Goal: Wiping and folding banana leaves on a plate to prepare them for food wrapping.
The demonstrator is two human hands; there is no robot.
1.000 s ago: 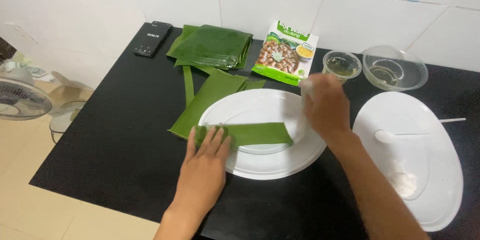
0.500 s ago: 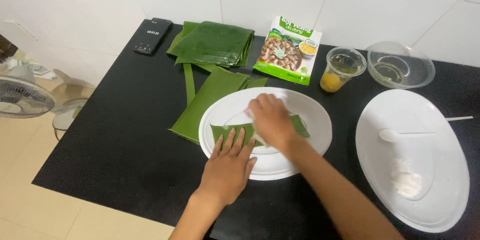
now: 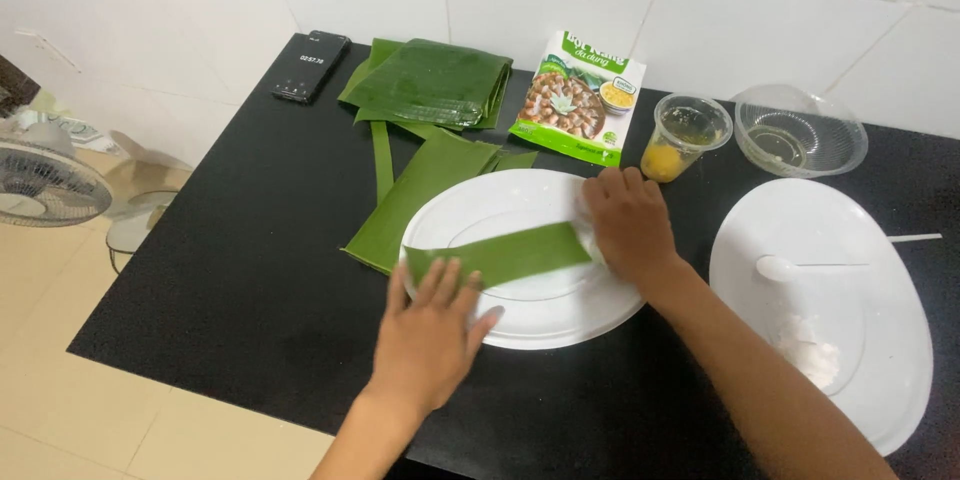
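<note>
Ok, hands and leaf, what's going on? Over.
Left hand flat on leaf strip. Right hand at its other end. Strip lies across white plate. Nothing blocking.

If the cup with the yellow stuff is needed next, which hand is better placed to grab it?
The right hand, probably. It rests at the right end of the banana leaf strip, just below the plastic cup. The left hand presses the strip's far left end, farther away.
</note>
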